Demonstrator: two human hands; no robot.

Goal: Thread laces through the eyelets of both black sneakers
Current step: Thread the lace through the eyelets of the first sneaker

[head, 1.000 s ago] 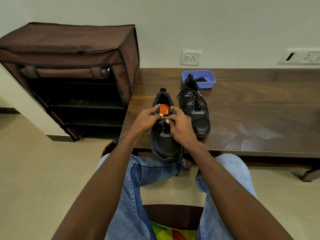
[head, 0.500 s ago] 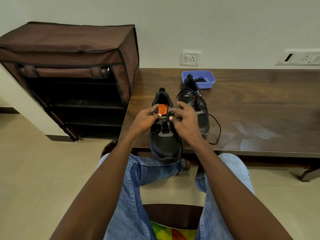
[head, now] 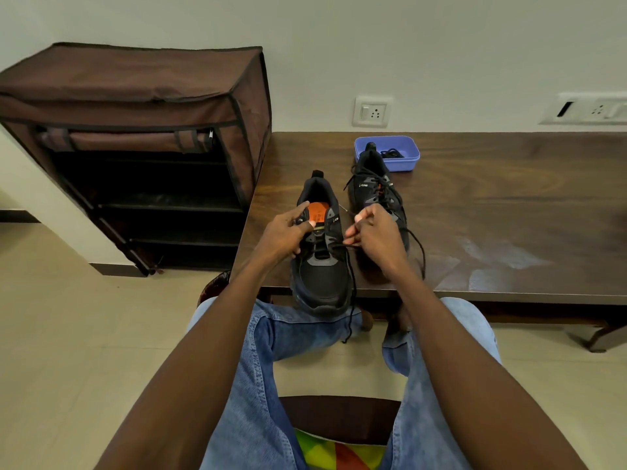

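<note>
Head view, near sneaker [head: 322,266] between hands, right hand [head: 376,239] pinching lace [head: 419,252]

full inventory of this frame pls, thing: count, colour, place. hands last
near sneaker: 1, black with orange insole, front edge of table, toe overhanging, partly laced
far sneaker: 1, black, on table behind and right of the near one, laced
lace: 1, black, runs from near sneaker's eyelets to the right hand, one end hanging over the table edge
tub: 1, blue, back of table, dark cord inside
table: 1, dark brown wood, against wall
shoe rack: 1, brown fabric, left of table
wall sockets: 2, white, above table
left hand: holds near sneaker at the tongue
right hand: pinches the lace
</note>
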